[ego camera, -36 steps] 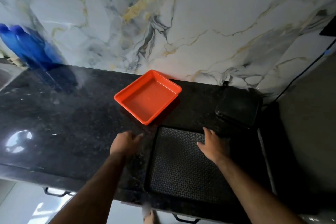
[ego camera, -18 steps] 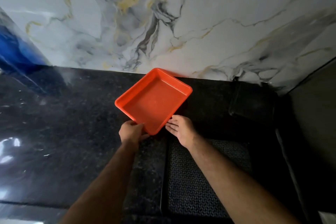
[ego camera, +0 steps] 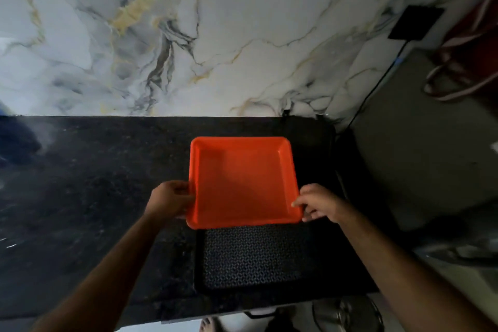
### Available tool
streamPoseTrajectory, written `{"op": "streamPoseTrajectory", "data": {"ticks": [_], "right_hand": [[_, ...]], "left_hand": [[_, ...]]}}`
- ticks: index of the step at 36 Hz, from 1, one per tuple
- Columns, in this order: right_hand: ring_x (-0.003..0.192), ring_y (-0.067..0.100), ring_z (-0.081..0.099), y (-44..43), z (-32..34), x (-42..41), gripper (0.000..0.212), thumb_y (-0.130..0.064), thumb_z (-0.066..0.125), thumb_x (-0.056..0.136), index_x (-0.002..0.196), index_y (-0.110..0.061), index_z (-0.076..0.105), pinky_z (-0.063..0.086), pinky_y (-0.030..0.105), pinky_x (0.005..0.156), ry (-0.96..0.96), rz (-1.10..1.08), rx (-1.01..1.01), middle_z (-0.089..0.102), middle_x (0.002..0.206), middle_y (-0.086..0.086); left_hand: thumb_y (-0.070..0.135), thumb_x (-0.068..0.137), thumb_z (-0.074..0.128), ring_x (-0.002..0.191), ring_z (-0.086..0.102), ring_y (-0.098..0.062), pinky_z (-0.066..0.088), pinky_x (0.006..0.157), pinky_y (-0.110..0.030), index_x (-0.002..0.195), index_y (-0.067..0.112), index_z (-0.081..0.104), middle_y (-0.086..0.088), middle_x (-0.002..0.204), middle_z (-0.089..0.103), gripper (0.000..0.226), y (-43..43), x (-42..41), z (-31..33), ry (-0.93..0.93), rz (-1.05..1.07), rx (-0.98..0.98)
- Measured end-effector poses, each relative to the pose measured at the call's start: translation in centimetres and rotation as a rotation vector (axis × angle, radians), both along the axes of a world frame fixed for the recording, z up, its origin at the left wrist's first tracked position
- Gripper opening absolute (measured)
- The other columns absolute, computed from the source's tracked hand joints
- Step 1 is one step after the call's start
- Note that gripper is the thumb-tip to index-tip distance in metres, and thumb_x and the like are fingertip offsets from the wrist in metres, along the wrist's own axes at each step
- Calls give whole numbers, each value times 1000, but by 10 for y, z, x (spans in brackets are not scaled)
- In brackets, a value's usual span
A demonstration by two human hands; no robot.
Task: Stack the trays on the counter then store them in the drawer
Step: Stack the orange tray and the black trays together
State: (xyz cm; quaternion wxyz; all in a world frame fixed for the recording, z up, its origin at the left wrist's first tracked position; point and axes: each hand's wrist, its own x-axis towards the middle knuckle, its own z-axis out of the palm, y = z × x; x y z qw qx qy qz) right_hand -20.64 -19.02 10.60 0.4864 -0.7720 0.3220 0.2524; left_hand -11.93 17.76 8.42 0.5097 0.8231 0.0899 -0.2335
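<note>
Stacking is in hand — the left hand (ego camera: 168, 201) and right hand (ego camera: 319, 203) pinch the orange tray (ego camera: 242, 183) by its side rims over the far half of the black patterned tray (ego camera: 256, 259), which likely calls next for squaring and lowering it in.

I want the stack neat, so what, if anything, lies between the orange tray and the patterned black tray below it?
Nothing visible does. The orange tray, held at its sides by the left hand and right hand, overlaps the far part of the black tray, whose exposed patterned floor is bare. The covered part is hidden.
</note>
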Motion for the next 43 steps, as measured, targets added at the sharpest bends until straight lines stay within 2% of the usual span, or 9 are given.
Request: {"op": "streamPoseTrajectory", "data": {"ticks": [18, 21, 23, 25, 28, 32, 34, 38, 43], "right_hand": [[70, 20, 72, -56, -37, -85, 19, -10, 75, 85, 96, -8, 61, 62, 35, 79, 281, 272, 236, 71, 93, 17], [73, 24, 73, -66, -34, -70, 37, -30, 77, 86, 106, -5, 61, 62, 29, 69, 391, 357, 233, 71, 94, 18], [62, 21, 71, -79, -32, -52, 49, -43, 75, 85, 106, -2, 59, 57, 23, 53, 393, 366, 146, 69, 80, 15], [49, 17, 66, -99, -31, -26, 48, -49, 71, 87, 94, -2, 62, 48, 20, 41, 259, 322, 14, 66, 68, 11], [40, 19, 61, -141, -30, 27, 38, -45, 67, 89, 71, -12, 61, 44, 21, 39, -102, 205, -245, 63, 55, 5], [77, 29, 71, -189, -27, 110, 22, -35, 71, 87, 78, -16, 67, 55, 33, 69, -416, 180, -593, 72, 77, 9], [95, 33, 68, -205, -28, 150, 19, -28, 71, 87, 94, -10, 71, 53, 36, 81, -492, 252, -657, 72, 98, 15], [131, 35, 50, -229, -38, 214, 53, -36, 64, 92, 134, -5, 56, 40, 42, 111, -434, 475, -774, 54, 138, 20], [135, 38, 47, -252, -63, 253, 74, -57, 57, 90, 138, -1, 49, 40, 47, 113, -305, 507, -797, 50, 145, 24]], "left_hand": [[-2, 79, 72, 48, 69, -15, 58, 47, -33, 97, 15, 75, 0, 61, 73, 26, -29, -108, -52, 214, 40, 164], [34, 80, 77, 61, 72, -15, 62, 63, -36, 83, 30, 75, 1, 72, 77, 5, -32, -108, -44, 136, -65, 357], [64, 77, 66, 76, 70, -14, 55, 71, -32, 81, 40, 68, 6, 84, 75, 24, -38, -105, -35, -16, -178, 579], [71, 75, 57, 81, 66, -15, 51, 72, -32, 93, 37, 65, 7, 87, 66, 39, -58, -100, -25, -237, -160, 633], [62, 78, 55, 73, 61, -2, 47, 65, -19, 102, 33, 65, 13, 84, 62, 39, -122, -84, -4, -426, -157, 454], [37, 85, 71, 84, 68, 2, 53, 73, -11, 109, 28, 69, 14, 95, 70, 26, -238, -54, 3, -462, -200, 109], [26, 85, 75, 91, 69, 4, 57, 82, -17, 114, 21, 70, 9, 103, 73, 30, -297, -40, -4, -345, -124, -47], [19, 88, 71, 108, 66, -16, 53, 102, -39, 126, 6, 61, -9, 120, 69, 42, -390, -2, -20, 177, 209, -468], [19, 92, 63, 85, 66, -21, 55, 75, -31, 95, 15, 63, -6, 89, 65, 5, -433, 32, -40, 517, 490, -696]]}}
